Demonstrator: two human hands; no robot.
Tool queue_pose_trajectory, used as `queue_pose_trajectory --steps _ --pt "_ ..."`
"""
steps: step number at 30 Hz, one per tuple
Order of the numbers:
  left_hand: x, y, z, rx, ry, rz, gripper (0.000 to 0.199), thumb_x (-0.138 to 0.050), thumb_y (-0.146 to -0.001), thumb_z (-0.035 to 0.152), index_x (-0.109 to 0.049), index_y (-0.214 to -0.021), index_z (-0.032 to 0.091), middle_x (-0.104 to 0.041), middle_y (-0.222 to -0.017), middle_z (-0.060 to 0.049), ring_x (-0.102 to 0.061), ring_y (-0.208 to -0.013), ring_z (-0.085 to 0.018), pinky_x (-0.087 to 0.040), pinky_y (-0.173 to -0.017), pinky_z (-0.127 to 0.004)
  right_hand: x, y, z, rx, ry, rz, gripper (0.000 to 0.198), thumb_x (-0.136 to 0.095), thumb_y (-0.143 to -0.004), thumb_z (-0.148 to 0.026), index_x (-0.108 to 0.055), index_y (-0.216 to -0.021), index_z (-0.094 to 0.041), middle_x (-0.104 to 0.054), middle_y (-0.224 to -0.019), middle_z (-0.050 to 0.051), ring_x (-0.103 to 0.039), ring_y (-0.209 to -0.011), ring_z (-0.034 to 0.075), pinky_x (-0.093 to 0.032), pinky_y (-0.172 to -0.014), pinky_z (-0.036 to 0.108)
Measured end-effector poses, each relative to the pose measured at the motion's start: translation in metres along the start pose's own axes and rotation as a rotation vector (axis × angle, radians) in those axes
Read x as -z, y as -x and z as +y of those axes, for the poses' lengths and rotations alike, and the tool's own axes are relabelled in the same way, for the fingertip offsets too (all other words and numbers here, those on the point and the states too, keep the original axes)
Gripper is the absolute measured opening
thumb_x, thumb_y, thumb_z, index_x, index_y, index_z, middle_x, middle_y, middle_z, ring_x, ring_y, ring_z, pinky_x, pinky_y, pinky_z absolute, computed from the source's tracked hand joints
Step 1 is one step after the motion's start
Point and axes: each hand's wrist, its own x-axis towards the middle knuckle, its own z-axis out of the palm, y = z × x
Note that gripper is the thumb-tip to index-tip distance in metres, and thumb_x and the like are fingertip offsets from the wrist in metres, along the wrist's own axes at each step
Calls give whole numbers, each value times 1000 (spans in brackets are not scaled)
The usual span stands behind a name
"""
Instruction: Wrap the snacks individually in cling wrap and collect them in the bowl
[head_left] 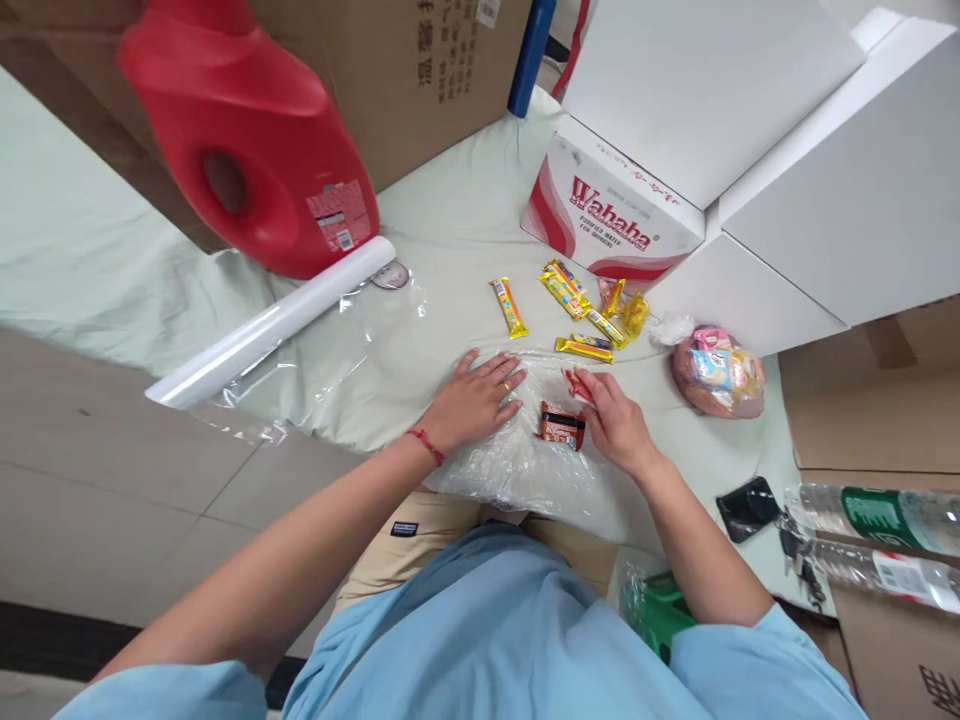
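Note:
My left hand lies flat with its fingers spread on a crinkled sheet of clear plastic film. To its right, my right hand pinches a small red-and-white packet over the film. A brown wrapped snack rests on the film between the two hands, close beside the right fingers. Beyond the hands lie several yellow snack packets: a lone one, a pile and a pair nearest the right hand.
At left are a roll of clear film and a big red jug. A Wahaha carton stands behind the snacks. On the right are a bag of snacks, a black flat case and plastic bottles.

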Motion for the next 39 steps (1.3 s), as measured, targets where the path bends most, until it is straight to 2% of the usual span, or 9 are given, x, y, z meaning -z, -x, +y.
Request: queue_pose_trajectory --steps 3,7,9,12,16,22,30,35,39 --pt "-2 -1 -1 2 -17 1 53 -42 -109 44 -53 -158 27 -46 -168 -11 -41 -158 -28 -14 -133 -59 -5 20 -3 25 157 -198 57 -46 -105 -24 -45 -162 -27 -56 -153 15 -67 -123 29 -59 -95 40" --pt "-2 -1 0 2 -38 0 54 -41 -109 43 -53 -158 26 -46 -168 -11 -41 -158 -28 -16 -132 -59 1 25 2 101 84 -334 67 -60 -104 -41 -39 -166 -25 -43 -165 16 -55 -141 32 -54 -107 43" --pt "-3 -1 0 -3 -45 4 54 -41 -109 43 -53 -158 26 -46 -168 -11 -42 -158 -28 -17 -132 -59 7 22 2 108 1 -340 72 -63 -102 -51 -39 -165 -25 -45 -163 16 -56 -140 31 -53 -106 41" --pt "-4 -1 -1 2 -51 8 54 -41 -109 44 -53 -158 25 -47 -168 -12 -43 -157 -29 -17 -132 -59 13 13 -7 11 -5 -329 66 -64 -102 -55 -49 -158 -25 -60 -147 14 -67 -123 28 -54 -97 35" --pt "-4 -1 -2 6 -54 -4 55 -42 -108 43 -53 -159 26 -47 -168 -11 -43 -157 -30 -18 -132 -59 6 4 -26 -28 91 -395 67 -74 -97 -45 -50 -156 -26 -61 -148 13 -68 -123 30 -53 -90 33" --pt "-4 -1 -2 3 -55 1 55 -42 -108 43 -53 -159 26 -47 -168 -11 -43 -157 -30 -19 -131 -59 -6 9 -27 -87 156 -342 59 -63 -100 -31 -49 -157 -25 -63 -145 13 -69 -118 28 -54 -84 33" --pt "-4 -1 -2 6 -59 -9 56 -39 -108 44 -52 -159 25 -45 -169 -11 -43 -157 -29 -19 -131 -60 8 2 -14 -141 83 -239 58 -68 -98 -38 -53 -152 -26 -68 -134 10 -71 -111 26 -50 -86 30" --pt "-4 -1 -1 4 -44 11 55 -40 -108 44 -53 -158 26 -46 -169 -10 -42 -157 -29 -19 -132 -59 -7 -11 -34 -86 81 -301 59 -71 -97 -38 -54 -152 -24 -66 -136 11 -70 -115 28 -53 -88 33" --pt "-2 -2 -5 13 -14 -17 56 -39 -108 46 -53 -158 27 -46 -169 -10 -42 -158 -28 -19 -132 -59 -21 -9 -31 -101 2 -282 72 -76 -94 -40 -46 -159 -26 -57 -152 13 -68 -124 30 -55 -97 37"
